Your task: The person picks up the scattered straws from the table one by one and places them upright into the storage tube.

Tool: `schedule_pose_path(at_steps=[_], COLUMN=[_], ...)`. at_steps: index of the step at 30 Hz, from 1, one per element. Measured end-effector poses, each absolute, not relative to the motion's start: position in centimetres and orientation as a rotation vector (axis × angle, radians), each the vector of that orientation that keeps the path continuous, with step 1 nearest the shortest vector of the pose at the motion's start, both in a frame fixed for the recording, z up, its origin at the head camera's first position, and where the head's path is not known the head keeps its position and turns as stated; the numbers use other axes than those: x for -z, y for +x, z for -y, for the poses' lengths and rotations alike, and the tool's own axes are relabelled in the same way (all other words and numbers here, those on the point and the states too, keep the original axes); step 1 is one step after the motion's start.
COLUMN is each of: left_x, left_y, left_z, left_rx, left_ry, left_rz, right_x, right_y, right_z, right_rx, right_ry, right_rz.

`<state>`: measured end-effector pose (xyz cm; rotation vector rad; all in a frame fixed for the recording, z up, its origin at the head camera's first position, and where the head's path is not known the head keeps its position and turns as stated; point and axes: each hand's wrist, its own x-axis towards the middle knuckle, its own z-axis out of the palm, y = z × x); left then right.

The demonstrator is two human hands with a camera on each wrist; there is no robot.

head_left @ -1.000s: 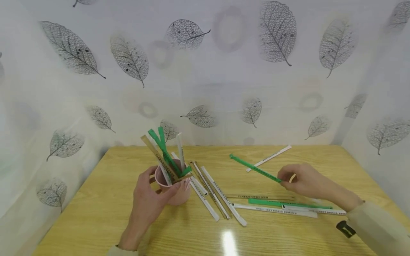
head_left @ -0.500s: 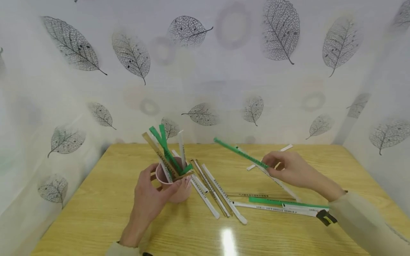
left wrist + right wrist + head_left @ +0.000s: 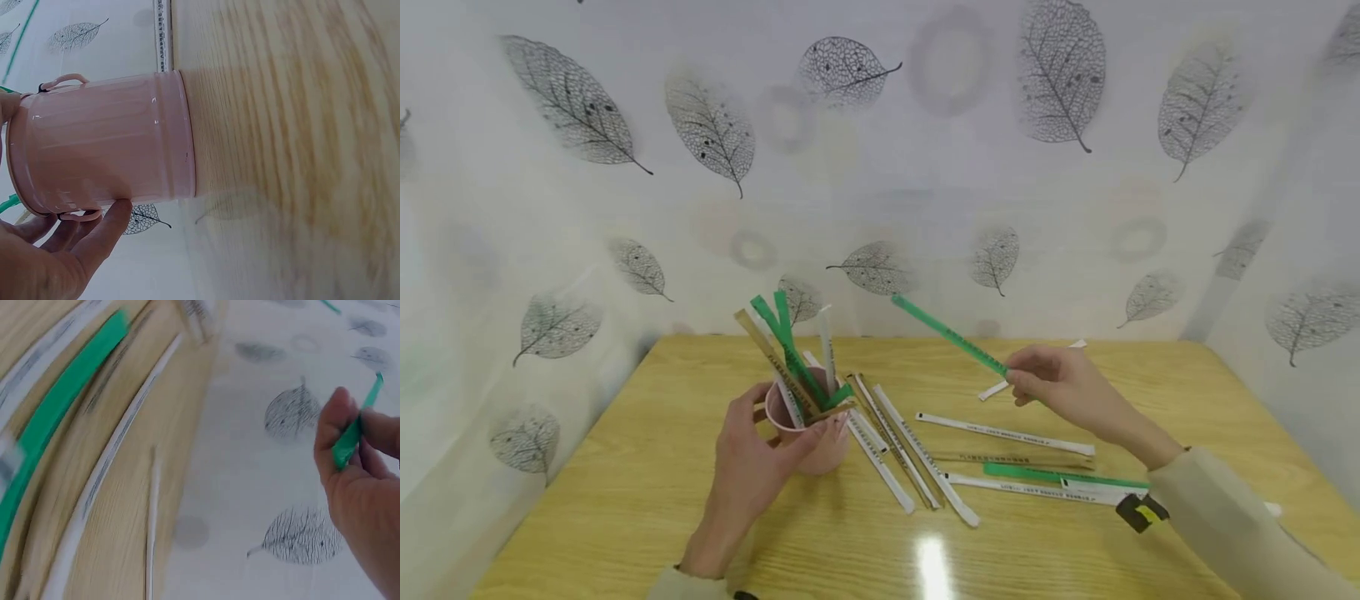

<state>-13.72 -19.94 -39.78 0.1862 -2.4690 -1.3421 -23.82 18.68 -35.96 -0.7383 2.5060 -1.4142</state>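
A small pink bucket (image 3: pixel 822 457) with side handles stands upright on the table at left of centre. My left hand (image 3: pixel 747 479) grips it from the left, thumb at the front rim and fingers behind; the left wrist view shows fingers beside one handle of the bucket (image 3: pixel 106 144). Several paper-wrapped straws, green, brown and white, lean out of its top, including a brown-wrapped straw (image 3: pixel 760 342). My right hand (image 3: pixel 1067 387) pinches a green-wrapped straw (image 3: pixel 951 337) by its near end, raised over the table, its far end pointing up and left toward the bucket.
Several wrapped straws lie slanted just right of the bucket, among them a white straw (image 3: pixel 925 454). More lie under the right forearm, including a green straw (image 3: pixel 1022 472) and another white straw (image 3: pixel 1007 435). Behind the wooden table (image 3: pixel 662 433) hangs a leaf-print cloth (image 3: pixel 910 167).
My right hand has moved left and upward with the green straw. A white straw, slanting below that hand half a second ago, now lies flat on the table. My left hand stays on the bucket.
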Motion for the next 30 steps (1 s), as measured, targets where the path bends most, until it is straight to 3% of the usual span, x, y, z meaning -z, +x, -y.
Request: schedule_pose_path(at_steps=[6,11,23,30], left_x=[39.8,39.8,40.0,40.1], left_y=[-13.7,-13.7,-13.8,-13.7], left_z=[20.0,20.0,20.0,20.0], left_rx=[1.350,1.333,1.333,1.337], left_ry=[0.185,0.197,0.159,0.161], left_rz=[2.479,2.482,2.441,2.438], right_x=[34.4,33.2,30.8,31.6], right_y=[-24.1,-24.4,-25.1,-24.8], right_z=[-15.5,-11.3,-2.6,-0.2], right_rx=[1.837,2.038,1.894,1.527], right_ry=[-0.676,-0.803,-1.136,-1.361], right_rz=[-2.130,-1.880,-2.104,-2.438])
